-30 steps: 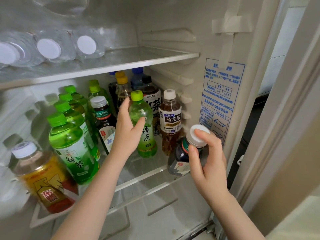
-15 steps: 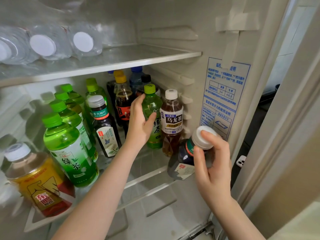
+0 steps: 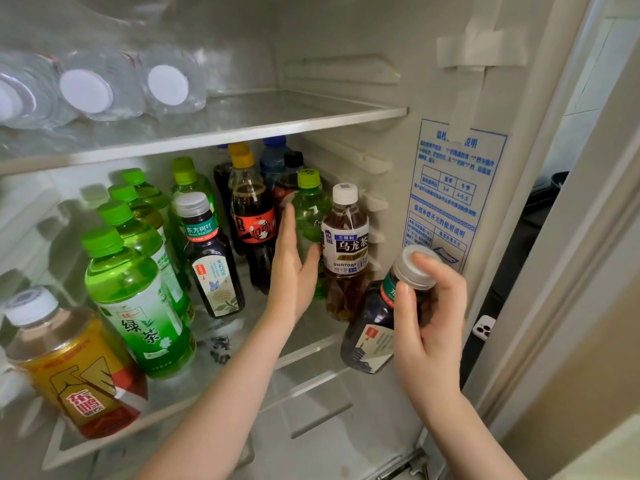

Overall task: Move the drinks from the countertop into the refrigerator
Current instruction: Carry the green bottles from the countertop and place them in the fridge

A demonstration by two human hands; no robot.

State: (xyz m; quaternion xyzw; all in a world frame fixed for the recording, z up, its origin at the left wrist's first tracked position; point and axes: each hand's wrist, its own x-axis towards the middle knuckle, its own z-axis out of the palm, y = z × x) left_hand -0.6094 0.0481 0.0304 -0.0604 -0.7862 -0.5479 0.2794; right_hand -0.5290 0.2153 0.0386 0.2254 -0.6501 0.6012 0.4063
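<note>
fingers of the left hand lie straight and together against a translucent green bottle on the glass shelf, beside a white-capped brown tea bottle. the right hand grips the ridged grey cap of a dark bottle, tilted by the shelf's front edge.

I see everything through one wide-angle camera on my head. It faces forward and a little downward into the open refrigerator, close enough that the lower shelf fills the middle of the frame. My left grip and my right grip, holding the dark bottle, enter from the bottom edge, nearest the lens.
</note>
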